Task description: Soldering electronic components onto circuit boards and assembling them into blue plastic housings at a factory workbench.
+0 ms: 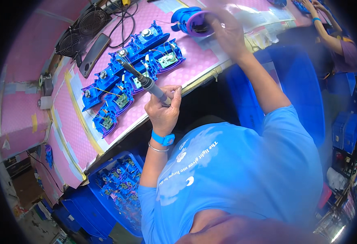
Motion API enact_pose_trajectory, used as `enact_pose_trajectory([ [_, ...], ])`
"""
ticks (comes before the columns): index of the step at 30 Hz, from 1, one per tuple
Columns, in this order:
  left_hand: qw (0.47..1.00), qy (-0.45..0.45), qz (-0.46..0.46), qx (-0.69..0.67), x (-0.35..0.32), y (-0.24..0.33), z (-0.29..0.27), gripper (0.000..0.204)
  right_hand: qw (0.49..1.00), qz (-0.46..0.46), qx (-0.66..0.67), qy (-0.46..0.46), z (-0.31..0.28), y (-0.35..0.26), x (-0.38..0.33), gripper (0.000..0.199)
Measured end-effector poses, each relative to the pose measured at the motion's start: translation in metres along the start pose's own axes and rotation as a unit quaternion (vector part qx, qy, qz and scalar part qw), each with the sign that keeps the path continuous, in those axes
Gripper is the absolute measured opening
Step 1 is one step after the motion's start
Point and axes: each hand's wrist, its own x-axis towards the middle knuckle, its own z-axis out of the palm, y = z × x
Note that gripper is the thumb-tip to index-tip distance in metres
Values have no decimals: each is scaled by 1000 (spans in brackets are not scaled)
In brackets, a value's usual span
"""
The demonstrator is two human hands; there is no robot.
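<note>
My left hand (162, 112), with a blue watch at its wrist, is closed round the grey handle of a stick-shaped hand tool (149, 84). The tool's dark narrow end points up and away over the workpieces; its exact kind is unclear. Farther right, my right hand (227, 34), smeared by motion, grips a blue plastic housing with a purple ring (188, 22) at the table's far part. Between the hands lie several opened blue shells (152, 40), wired to shell halves with green circuit boards (168, 59). Round silver parts sit in the far shells.
A phone (95, 55) and black round fans (91, 22) stand at the left back, near black cables (123, 24). Below the pink table (202, 61), a blue bin (135, 162) holds wired parts. A large blue bin (304, 93) stands right. Another person (333, 40) works far right.
</note>
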Motion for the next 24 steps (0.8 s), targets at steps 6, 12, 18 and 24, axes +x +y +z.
enact_pose_trajectory([
  [6, 1000, -3, 5, 7, 0, 1, -1, 20, 979, -166, -118, -13, -7, -3, 16, 29],
  [12, 999, -10, 15, 29, 0, 1, -2, 21, 986, -113, -115, -42, 1, 8, 5, 28],
  [18, 999, -14, 26, 26, 1, 1, -2, 23, 991, 17, -92, 96, -14, 44, 82, 26],
  [24, 1000, 7, 12, 18, -3, -7, -1, 17, 925, 200, -134, -295, 28, 86, 118, 42],
])
